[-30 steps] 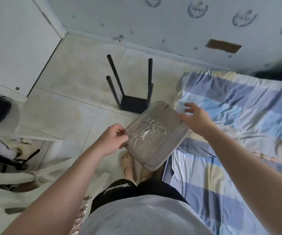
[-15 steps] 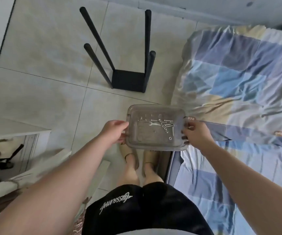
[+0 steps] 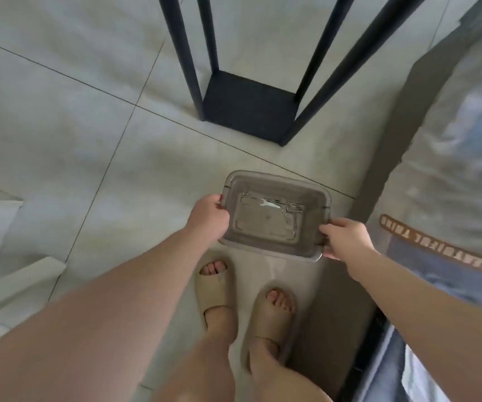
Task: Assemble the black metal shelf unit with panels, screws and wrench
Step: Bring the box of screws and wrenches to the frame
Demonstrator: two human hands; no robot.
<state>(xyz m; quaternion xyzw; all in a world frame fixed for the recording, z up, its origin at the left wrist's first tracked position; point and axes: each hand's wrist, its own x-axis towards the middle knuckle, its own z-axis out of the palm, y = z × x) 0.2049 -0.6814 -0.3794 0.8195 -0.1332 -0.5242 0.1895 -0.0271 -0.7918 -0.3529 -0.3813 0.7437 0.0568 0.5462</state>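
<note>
I hold a clear plastic tray [image 3: 266,245] low over the tiled floor, just ahead of my feet. My left hand [image 3: 208,219] grips its left rim and my right hand [image 3: 344,238] grips its right rim. Inside the tray lie a small silver wrench [image 3: 269,203] and several screws [image 3: 293,210]. Straight ahead stands the black metal shelf unit [image 3: 248,107]: a black bottom panel on the floor with black posts rising from its corners toward me.
A bed with a blue patterned cover [image 3: 448,175] runs along the right side. White furniture edges [image 3: 8,274] show at the left. My feet in beige slippers [image 3: 216,288] stand on the pale floor tiles below the tray.
I have bent down and moved closer to the shelf unit. The tray has been lowered toward the floor with both hands still on its rims.
</note>
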